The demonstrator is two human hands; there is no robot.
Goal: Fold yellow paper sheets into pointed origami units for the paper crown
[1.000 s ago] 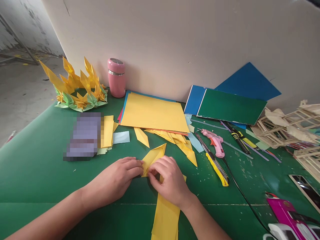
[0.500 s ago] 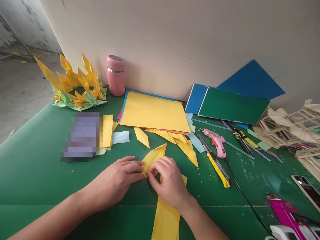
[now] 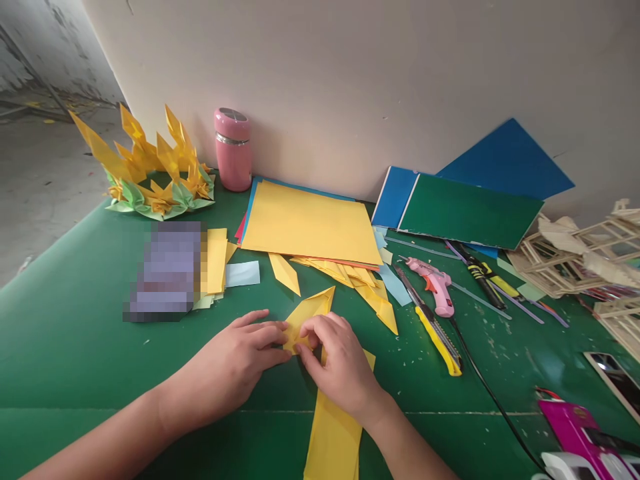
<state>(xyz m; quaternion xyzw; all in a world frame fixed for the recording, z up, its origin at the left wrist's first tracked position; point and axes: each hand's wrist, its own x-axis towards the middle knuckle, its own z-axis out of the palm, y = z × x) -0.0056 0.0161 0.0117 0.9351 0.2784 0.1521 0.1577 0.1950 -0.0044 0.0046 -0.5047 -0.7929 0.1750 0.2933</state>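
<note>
A folded piece of yellow paper [image 3: 309, 311] lies on the green table in front of me, its pointed end facing away. My left hand [image 3: 245, 357] steadies its left edge, with the thumb and fingertips on the paper. At the near right part, the bent index finger and thumb of my right hand [image 3: 337, 363] pinch the paper close to its lower edge. The exact fold under those fingertips is partly hidden. Beneath my right wrist lie long yellow paper strips [image 3: 334, 440]. Just beyond are several folded yellow pieces [image 3: 377, 303] and a single one [image 3: 285, 273].
Yellow sheets [image 3: 310, 220] lie at the back beside a pink flask [image 3: 234, 150]. A paper crown [image 3: 160, 193] stands left, behind a blurred purple object [image 3: 167, 270]. On the right are a yellow utility knife [image 3: 437, 340], a corded pink glue gun [image 3: 435, 287] and wooden frames [image 3: 550, 253].
My right thumb and index finger have shifted slightly on the paper's near edge, showing a bit more of it. My left hand stays almost still.
</note>
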